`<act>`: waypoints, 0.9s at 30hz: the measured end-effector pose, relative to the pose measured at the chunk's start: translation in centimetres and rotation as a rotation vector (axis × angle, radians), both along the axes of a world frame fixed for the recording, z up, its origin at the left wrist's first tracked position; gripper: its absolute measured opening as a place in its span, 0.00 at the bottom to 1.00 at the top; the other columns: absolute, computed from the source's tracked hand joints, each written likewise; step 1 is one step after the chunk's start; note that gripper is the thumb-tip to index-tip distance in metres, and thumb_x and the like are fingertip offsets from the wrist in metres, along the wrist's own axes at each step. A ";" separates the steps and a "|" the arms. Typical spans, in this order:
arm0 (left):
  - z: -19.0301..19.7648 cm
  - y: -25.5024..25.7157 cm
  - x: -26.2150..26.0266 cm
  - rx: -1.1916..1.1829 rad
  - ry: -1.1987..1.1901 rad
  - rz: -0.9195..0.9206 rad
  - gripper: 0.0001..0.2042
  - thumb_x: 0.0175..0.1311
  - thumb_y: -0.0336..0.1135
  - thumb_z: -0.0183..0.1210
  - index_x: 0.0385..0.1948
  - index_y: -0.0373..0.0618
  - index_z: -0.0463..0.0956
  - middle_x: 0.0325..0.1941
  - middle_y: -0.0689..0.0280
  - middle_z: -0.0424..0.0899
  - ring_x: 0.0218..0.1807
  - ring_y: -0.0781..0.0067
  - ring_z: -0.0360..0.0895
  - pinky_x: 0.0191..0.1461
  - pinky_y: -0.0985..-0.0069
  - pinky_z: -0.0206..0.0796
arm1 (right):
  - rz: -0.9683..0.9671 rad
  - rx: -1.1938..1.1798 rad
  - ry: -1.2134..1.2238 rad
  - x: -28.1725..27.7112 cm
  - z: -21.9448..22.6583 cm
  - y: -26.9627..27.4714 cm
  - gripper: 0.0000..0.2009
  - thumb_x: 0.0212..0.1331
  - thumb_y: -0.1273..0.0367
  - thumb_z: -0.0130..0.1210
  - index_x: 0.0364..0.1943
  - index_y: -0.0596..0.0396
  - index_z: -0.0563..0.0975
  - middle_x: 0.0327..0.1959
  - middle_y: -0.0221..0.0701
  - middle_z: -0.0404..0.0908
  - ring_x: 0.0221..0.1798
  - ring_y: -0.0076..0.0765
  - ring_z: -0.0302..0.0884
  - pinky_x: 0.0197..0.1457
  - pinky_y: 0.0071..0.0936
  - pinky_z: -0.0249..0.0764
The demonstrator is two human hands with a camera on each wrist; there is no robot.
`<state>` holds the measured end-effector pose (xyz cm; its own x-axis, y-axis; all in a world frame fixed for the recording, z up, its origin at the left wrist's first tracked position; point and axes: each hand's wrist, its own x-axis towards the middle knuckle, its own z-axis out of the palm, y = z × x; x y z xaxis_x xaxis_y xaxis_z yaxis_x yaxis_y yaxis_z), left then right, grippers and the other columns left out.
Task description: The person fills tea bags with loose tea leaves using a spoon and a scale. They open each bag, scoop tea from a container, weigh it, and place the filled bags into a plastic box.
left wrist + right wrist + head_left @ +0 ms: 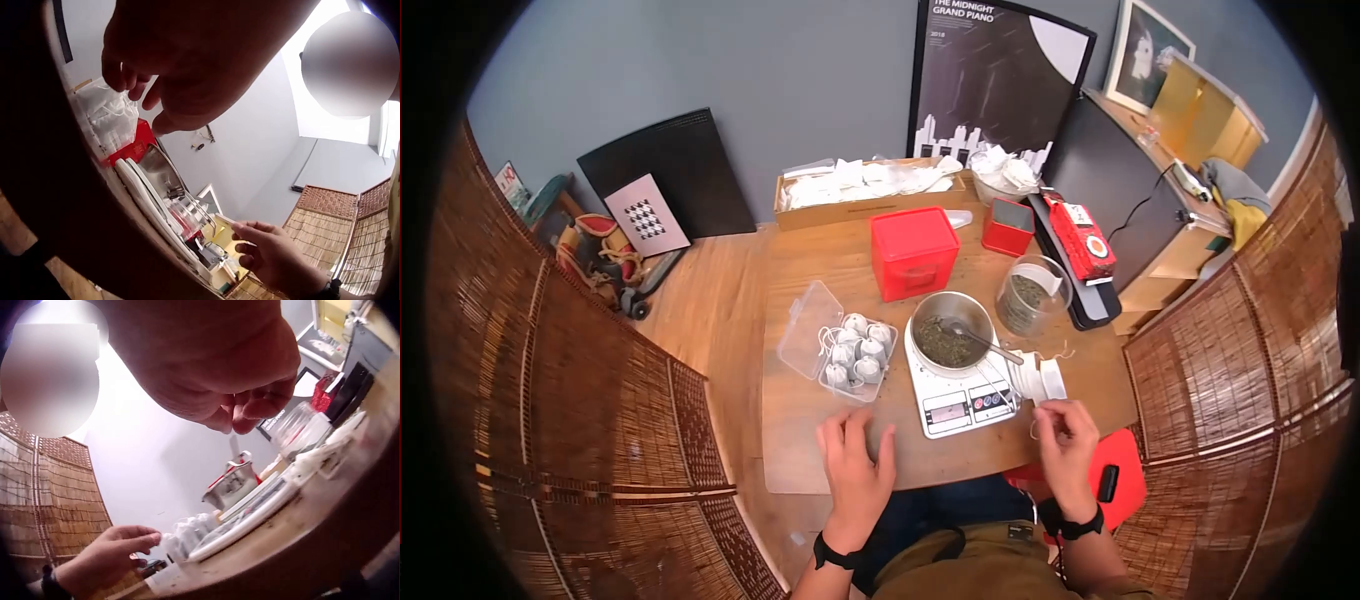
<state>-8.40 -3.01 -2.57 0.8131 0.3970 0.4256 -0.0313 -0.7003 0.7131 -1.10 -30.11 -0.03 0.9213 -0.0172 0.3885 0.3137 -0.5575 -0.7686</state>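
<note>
My left hand (858, 462) hovers over the table's front edge with fingers apart, holding nothing. It is nearest a clear plastic box (862, 395) of white tied tea bags (870, 350), its lid tipped back. My right hand (1068, 448) is at the front right edge, fingers loosely bent, with nothing visible in its grasp. Just beyond it lie white tea bags (1026, 378) with strings. Between the hands stands a white kitchen scale (945, 425). On it sits a steel pot (920, 310) of dried tea leaves (945, 345), with a spoon (1000, 350) leaning inside.
Behind the scale stands a red canister (915, 255). A clear jar (1055, 305) of leaves is to the right, near a red foil bag (1083, 240) and an open red tin (1007, 228). A cardboard box (840, 210) of white bags lines the back. Woven screens (600, 400) flank both sides.
</note>
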 end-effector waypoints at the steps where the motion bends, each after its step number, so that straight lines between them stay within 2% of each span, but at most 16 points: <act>1: 0.5 0.0 0.7 0.128 -0.036 0.045 0.18 0.69 0.30 0.69 0.58 0.36 0.79 0.57 0.51 0.80 0.53 0.50 0.77 0.59 0.58 0.69 | -0.012 -0.022 -0.016 0.8 -0.3 -1.1 0.04 0.66 0.80 0.66 0.43 0.63 0.85 0.36 0.34 0.83 0.33 0.27 0.80 0.36 0.25 0.75; 2: 0.6 -0.3 1.6 0.151 -0.002 0.039 0.18 0.69 0.30 0.69 0.58 0.36 0.79 0.57 0.51 0.80 0.53 0.50 0.77 0.59 0.58 0.69 | -0.034 -0.037 -0.010 1.3 -1.2 -2.6 0.05 0.66 0.80 0.66 0.43 0.63 0.85 0.36 0.34 0.83 0.33 0.27 0.79 0.36 0.25 0.75; 4: 0.7 -0.3 3.4 0.222 -0.018 0.072 0.22 0.70 0.33 0.68 0.63 0.37 0.78 0.66 0.50 0.80 0.65 0.44 0.74 0.69 0.51 0.61 | -0.049 -0.069 -0.026 2.0 -1.6 -4.5 0.06 0.67 0.80 0.66 0.44 0.63 0.85 0.39 0.35 0.84 0.33 0.28 0.80 0.36 0.25 0.76; 5: 1.1 -0.6 3.7 0.280 0.087 0.083 0.24 0.73 0.37 0.66 0.67 0.37 0.77 0.73 0.52 0.77 0.72 0.45 0.71 0.73 0.52 0.58 | -0.064 -0.066 -0.013 2.2 -1.7 -5.1 0.05 0.67 0.80 0.66 0.45 0.63 0.85 0.40 0.36 0.84 0.33 0.29 0.81 0.36 0.26 0.76; 6: 0.9 -0.8 4.2 0.279 0.091 0.060 0.24 0.73 0.37 0.66 0.67 0.37 0.77 0.73 0.52 0.77 0.72 0.45 0.71 0.73 0.52 0.58 | -0.074 -0.063 0.001 2.5 -1.8 -5.9 0.05 0.67 0.79 0.66 0.45 0.63 0.85 0.41 0.37 0.84 0.33 0.30 0.81 0.37 0.26 0.77; 7: 0.5 -1.0 4.5 0.309 0.155 0.088 0.24 0.75 0.37 0.64 0.68 0.37 0.76 0.75 0.53 0.77 0.73 0.46 0.70 0.74 0.52 0.56 | -0.065 -0.052 0.092 2.7 -2.0 -6.9 0.06 0.67 0.79 0.66 0.45 0.63 0.85 0.44 0.40 0.85 0.37 0.36 0.83 0.40 0.29 0.80; 8: 0.2 -1.1 4.7 0.344 0.221 0.123 0.24 0.76 0.38 0.62 0.69 0.36 0.75 0.76 0.54 0.76 0.75 0.47 0.69 0.76 0.52 0.54 | -0.075 -0.045 0.102 3.0 -2.4 -7.6 0.06 0.67 0.79 0.66 0.45 0.63 0.85 0.44 0.40 0.85 0.37 0.36 0.83 0.40 0.29 0.80; 9: -0.2 -1.0 4.9 0.328 0.265 0.119 0.25 0.78 0.38 0.59 0.71 0.35 0.73 0.78 0.54 0.74 0.78 0.49 0.66 0.78 0.53 0.49 | -0.029 -0.048 0.102 3.3 -2.9 -8.2 0.07 0.66 0.78 0.66 0.46 0.63 0.85 0.46 0.42 0.86 0.40 0.41 0.84 0.43 0.32 0.81; 11: -0.6 -1.5 5.4 0.374 0.275 0.138 0.25 0.78 0.38 0.60 0.71 0.35 0.73 0.79 0.54 0.74 0.77 0.49 0.66 0.77 0.52 0.49 | 0.060 -0.073 0.083 3.9 -4.3 -9.1 0.09 0.64 0.77 0.68 0.46 0.63 0.86 0.50 0.44 0.86 0.49 0.51 0.84 0.51 0.39 0.82; 12: -0.7 -1.7 5.5 0.406 0.279 0.161 0.26 0.77 0.39 0.61 0.71 0.34 0.73 0.79 0.53 0.74 0.77 0.48 0.66 0.75 0.51 0.49 | 0.060 -0.058 0.092 4.1 -4.3 -9.3 0.09 0.64 0.77 0.68 0.46 0.63 0.86 0.50 0.44 0.86 0.49 0.51 0.84 0.51 0.39 0.82; 14: -0.8 -1.9 5.6 0.451 0.311 0.170 0.27 0.77 0.39 0.60 0.73 0.34 0.71 0.81 0.53 0.71 0.78 0.49 0.65 0.75 0.52 0.49 | 0.139 -0.155 -0.072 4.6 -3.9 -9.1 0.10 0.63 0.76 0.69 0.47 0.62 0.86 0.51 0.42 0.86 0.51 0.53 0.83 0.53 0.41 0.81; 20: 0.2 -3.8 5.3 0.445 0.283 0.232 0.27 0.78 0.39 0.59 0.73 0.34 0.70 0.84 0.49 0.67 0.78 0.47 0.65 0.76 0.51 0.47 | 0.181 -0.222 -0.053 5.8 -5.0 -10.0 0.10 0.61 0.75 0.69 0.45 0.59 0.86 0.52 0.37 0.86 0.48 0.52 0.83 0.50 0.42 0.82; 23: 1.1 -6.2 4.6 0.510 0.136 0.244 0.25 0.76 0.36 0.61 0.72 0.34 0.72 0.80 0.46 0.69 0.77 0.46 0.67 0.77 0.49 0.49 | 0.176 -0.170 -0.086 6.3 -5.7 -10.3 0.08 0.61 0.77 0.68 0.44 0.59 0.86 0.49 0.37 0.87 0.46 0.50 0.84 0.48 0.40 0.83; 25: 2.0 -8.5 3.7 0.464 0.027 0.171 0.23 0.72 0.30 0.65 0.67 0.35 0.75 0.71 0.47 0.78 0.70 0.46 0.74 0.71 0.53 0.62 | 0.168 -0.113 -0.097 6.0 -5.7 -10.1 0.07 0.62 0.78 0.67 0.43 0.59 0.85 0.48 0.37 0.88 0.44 0.49 0.85 0.46 0.38 0.83; 26: 2.4 -9.6 3.2 0.461 0.030 0.169 0.23 0.72 0.30 0.65 0.67 0.35 0.75 0.71 0.47 0.78 0.70 0.46 0.74 0.71 0.53 0.62 | 0.131 0.038 -0.031 5.4 -5.1 -10.1 0.06 0.64 0.79 0.66 0.43 0.60 0.85 0.47 0.38 0.88 0.43 0.44 0.86 0.45 0.35 0.83; 27: 2.7 -10.6 2.7 0.305 0.042 0.033 0.21 0.70 0.26 0.67 0.64 0.34 0.77 0.65 0.49 0.80 0.63 0.51 0.79 0.64 0.60 0.69 | 0.094 0.185 0.035 5.0 -4.8 -10.0 0.05 0.66 0.80 0.65 0.43 0.60 0.85 0.46 0.39 0.89 0.42 0.40 0.87 0.45 0.32 0.83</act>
